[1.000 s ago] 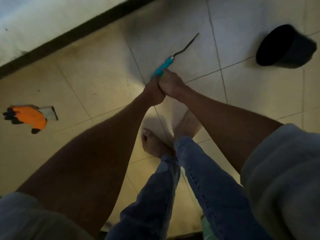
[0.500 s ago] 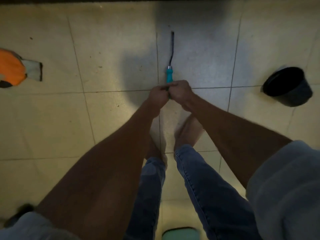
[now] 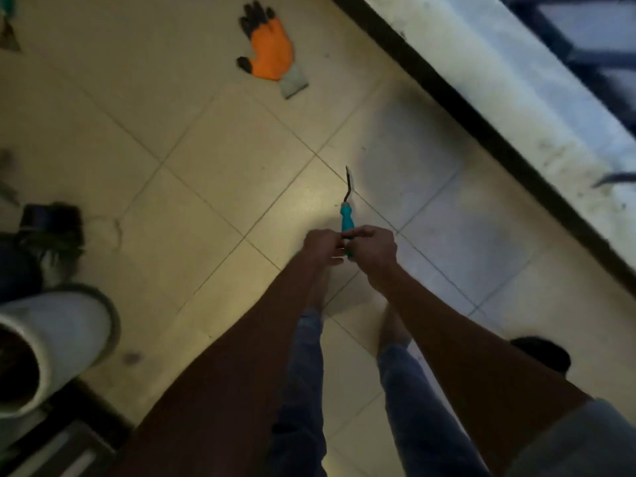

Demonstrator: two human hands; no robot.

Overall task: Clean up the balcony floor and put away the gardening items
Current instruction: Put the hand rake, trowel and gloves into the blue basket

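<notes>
Teal-handled garden tool [image 3: 345, 224] gripped by both hands, held out over the tiled floor [image 3: 206, 187] with dark metal tip pointing away from the body. Left hand [image 3: 323, 245] and right hand [image 3: 373, 251] curled around the handle, forearms extended and converging. Orange glove [image 3: 272, 56] flat on the floor, well apart.

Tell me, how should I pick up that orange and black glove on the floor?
Come straight down from above and pinch the grey cuff of the orange and black work glove. It lies flat and alone on the beige tiled floor, palm area spread out, so the cuff, the end nearest the person, is probably the easiest part to catch.
</notes>
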